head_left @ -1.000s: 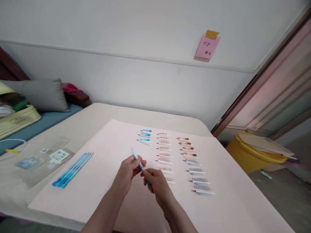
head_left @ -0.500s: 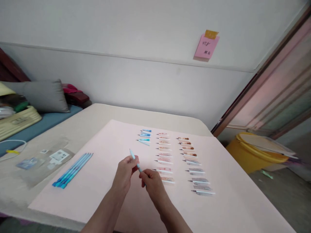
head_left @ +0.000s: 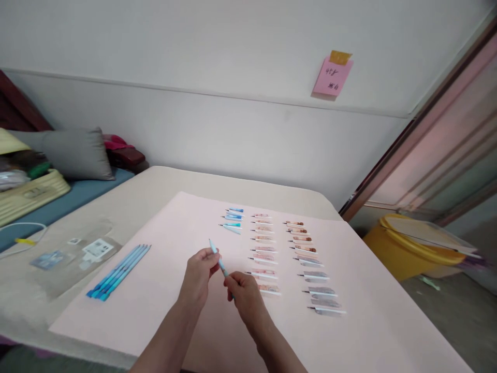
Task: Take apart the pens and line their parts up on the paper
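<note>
My left hand [head_left: 198,277] and my right hand [head_left: 244,294] both pinch one light-blue pen [head_left: 220,263] above a pink paper sheet [head_left: 163,290]. The left fingers grip its upper part and the right fingers its lower end. The pen's tip points up and to the left. Just beyond my hands lie three columns of short pen parts: blue ones [head_left: 232,220], pink ones [head_left: 264,248], and brown-to-grey ones [head_left: 310,264]. A bundle of several blue pens [head_left: 118,272] lies at the sheet's left edge.
The sheet covers a beige table [head_left: 163,181]. Clear plastic packets [head_left: 73,251] lie at the table's left. A grey pillow [head_left: 73,153] and a cream box [head_left: 31,191] sit on a blue surface at left. A yellow tub [head_left: 407,248] stands on the floor at right. A pink note [head_left: 332,75] hangs on the wall.
Both hands shifted slightly left and toward me with the pen still held between them. The parts on the sheet have not moved.
</note>
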Motion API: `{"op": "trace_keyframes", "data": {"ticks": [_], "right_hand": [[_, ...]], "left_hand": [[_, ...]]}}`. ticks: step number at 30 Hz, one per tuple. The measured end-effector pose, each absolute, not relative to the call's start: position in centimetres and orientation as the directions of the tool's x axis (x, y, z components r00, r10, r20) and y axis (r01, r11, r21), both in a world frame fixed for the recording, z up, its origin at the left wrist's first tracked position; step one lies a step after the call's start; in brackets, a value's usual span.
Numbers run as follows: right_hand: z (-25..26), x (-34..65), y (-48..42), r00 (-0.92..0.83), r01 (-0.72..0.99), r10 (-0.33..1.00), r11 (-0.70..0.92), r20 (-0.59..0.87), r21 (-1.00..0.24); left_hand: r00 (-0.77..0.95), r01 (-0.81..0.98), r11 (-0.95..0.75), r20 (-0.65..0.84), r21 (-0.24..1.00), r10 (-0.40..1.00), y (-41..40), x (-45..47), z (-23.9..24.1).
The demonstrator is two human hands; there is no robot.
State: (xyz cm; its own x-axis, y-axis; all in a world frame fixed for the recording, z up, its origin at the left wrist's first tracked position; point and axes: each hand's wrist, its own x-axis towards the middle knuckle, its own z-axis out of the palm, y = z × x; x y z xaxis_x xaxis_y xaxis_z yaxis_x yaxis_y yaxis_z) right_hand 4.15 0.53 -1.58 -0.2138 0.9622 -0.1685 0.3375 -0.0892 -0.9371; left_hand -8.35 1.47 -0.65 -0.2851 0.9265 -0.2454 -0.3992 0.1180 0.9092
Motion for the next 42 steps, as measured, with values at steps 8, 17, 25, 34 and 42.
{"op": "trace_keyframes", "data": {"ticks": [8,17,25,34,42], "right_hand": [[-1.76,4.28,0.57,-0.199,0.353,0.974,-0.029,-0.106,-0.935],[-1.96,4.11,0.66,-0.233,0.294,0.953,-0.119,-0.192,-0.948],[-1.67,4.00,0.48,-0.236,0.265,0.956,-0.108,-0.173,-0.958],[-2.10,3.98,0.70,-0.248,0.201,0.937,-0.201,-0.248,-0.959],[-1.98,3.87,0.62,-0.247,0.180,0.936,-0.210,-0.251,-0.961]], "left_hand": [[-0.253,-0.412,0.125,-0.245,0.903,0.936,1.34,-8.33,-0.18],[-0.194,-0.476,0.182,-0.304,0.861,0.933,1.66,-8.70,-0.44],[-0.282,-0.360,0.163,-0.274,0.919,0.920,1.59,-8.77,-0.48],[-0.245,-0.417,0.111,-0.229,0.902,0.942,1.57,-8.59,0.07],[-0.290,-0.300,0.118,-0.208,0.947,0.934,1.58,-8.78,-0.08]]}}
